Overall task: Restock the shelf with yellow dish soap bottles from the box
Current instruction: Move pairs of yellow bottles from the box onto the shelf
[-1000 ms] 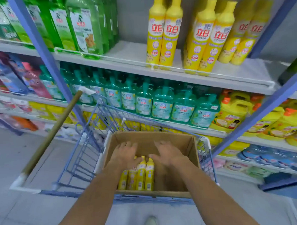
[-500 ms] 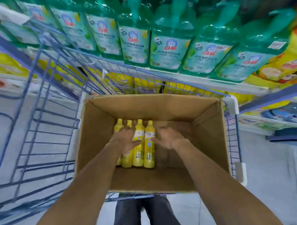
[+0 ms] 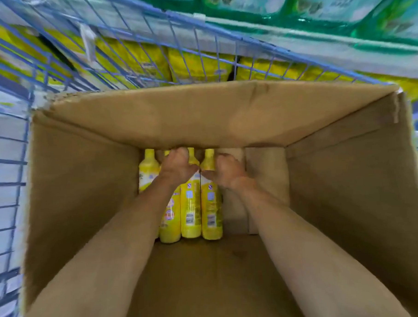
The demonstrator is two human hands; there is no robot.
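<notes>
In the box (image 3: 335, 176), floor right of the bottles (image 3: 190, 207) lies bare; tall walls surround.

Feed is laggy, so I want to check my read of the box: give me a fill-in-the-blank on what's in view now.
1. The cardboard box sits in a ___ wire cart.
2. The yellow bottles fill only the box's ___ side.
3. ___ of them are in view.
4. Of the left hand and right hand, the ___ one is nearest the bare box floor.
Missing: blue; left; four; right.
</notes>
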